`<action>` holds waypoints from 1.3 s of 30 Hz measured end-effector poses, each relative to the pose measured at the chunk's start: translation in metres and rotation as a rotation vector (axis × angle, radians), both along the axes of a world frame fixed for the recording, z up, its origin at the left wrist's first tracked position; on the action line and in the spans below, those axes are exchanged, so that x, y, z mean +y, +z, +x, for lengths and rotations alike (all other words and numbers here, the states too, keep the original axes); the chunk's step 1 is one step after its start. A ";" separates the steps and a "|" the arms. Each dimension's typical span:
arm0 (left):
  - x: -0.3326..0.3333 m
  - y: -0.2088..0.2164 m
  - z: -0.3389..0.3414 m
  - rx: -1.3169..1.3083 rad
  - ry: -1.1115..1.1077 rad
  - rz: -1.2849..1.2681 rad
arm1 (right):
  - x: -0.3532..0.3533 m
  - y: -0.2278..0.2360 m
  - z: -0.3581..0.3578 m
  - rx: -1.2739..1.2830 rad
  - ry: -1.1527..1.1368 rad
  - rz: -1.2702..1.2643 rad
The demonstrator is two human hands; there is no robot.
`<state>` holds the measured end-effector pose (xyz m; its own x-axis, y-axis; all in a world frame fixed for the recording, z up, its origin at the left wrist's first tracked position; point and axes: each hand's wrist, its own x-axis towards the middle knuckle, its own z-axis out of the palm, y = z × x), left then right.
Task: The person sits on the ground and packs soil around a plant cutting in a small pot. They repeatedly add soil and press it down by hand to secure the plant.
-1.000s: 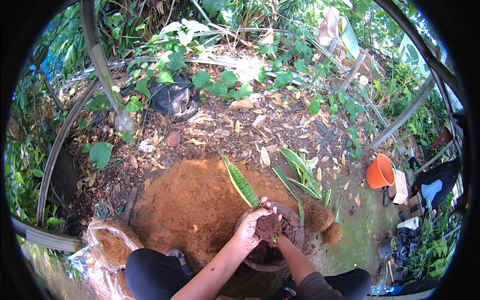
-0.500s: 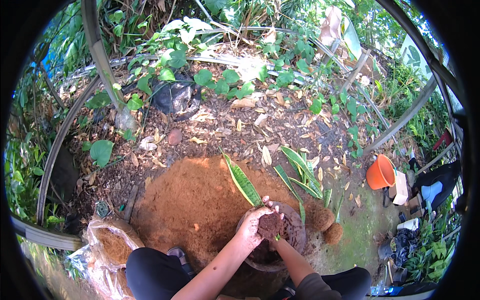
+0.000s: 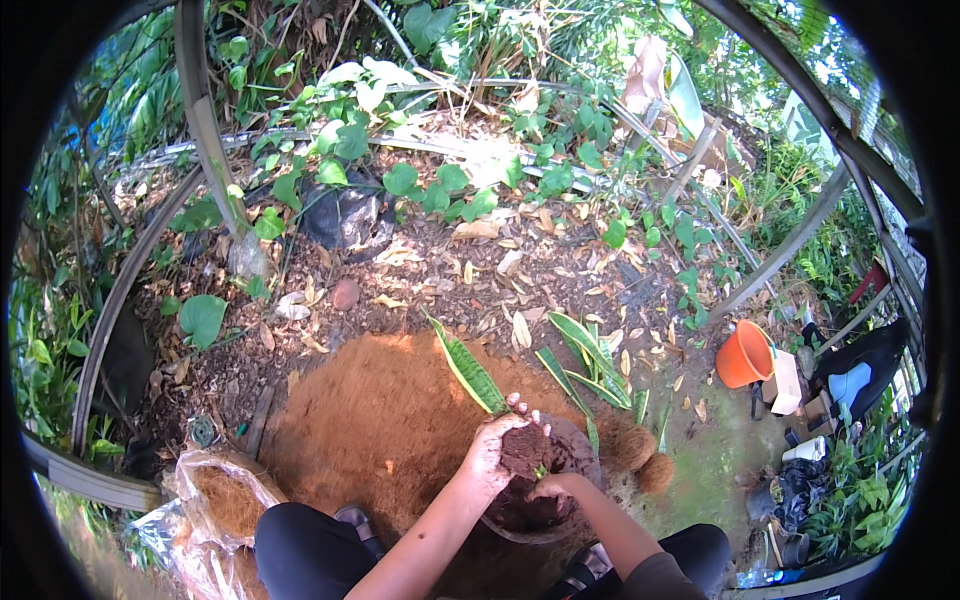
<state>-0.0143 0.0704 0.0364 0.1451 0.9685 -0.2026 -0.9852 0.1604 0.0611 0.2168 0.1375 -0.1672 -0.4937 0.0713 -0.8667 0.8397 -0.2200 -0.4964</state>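
My left hand is cupped around a rounded clump of dark, moist soil. A long green snake plant leaf with yellow edges rises past its fingers, and a small green tip shows at the clump's lower side. Beneath lies a round, wide basin with more dark soil inside. My right hand reaches over that soil, its fingers curled and pointing down; whatever is in them is hidden. Two brown fibre balls sit right of the basin, beside several loose snake plant leaves.
Brown coir is spread on the ground ahead. A clear plastic bag of fibre stands at the left. To the right are an orange bucket, a cardboard box and black plastic bags. Curved poles frame the spot.
My right hand has come away from the soil clump and down into the basin. My left hand keeps its hold on the clump. The whole view has shifted slightly.
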 end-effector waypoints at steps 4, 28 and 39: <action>0.006 0.001 -0.005 -0.038 0.026 0.072 | -0.003 0.084 -0.001 0.163 -0.475 0.077; 0.003 0.000 -0.005 0.160 0.051 0.140 | -0.063 0.228 -0.029 0.920 -0.997 0.056; -0.022 0.007 -0.009 0.216 0.033 0.118 | -0.060 0.215 -0.013 1.068 -1.169 -0.200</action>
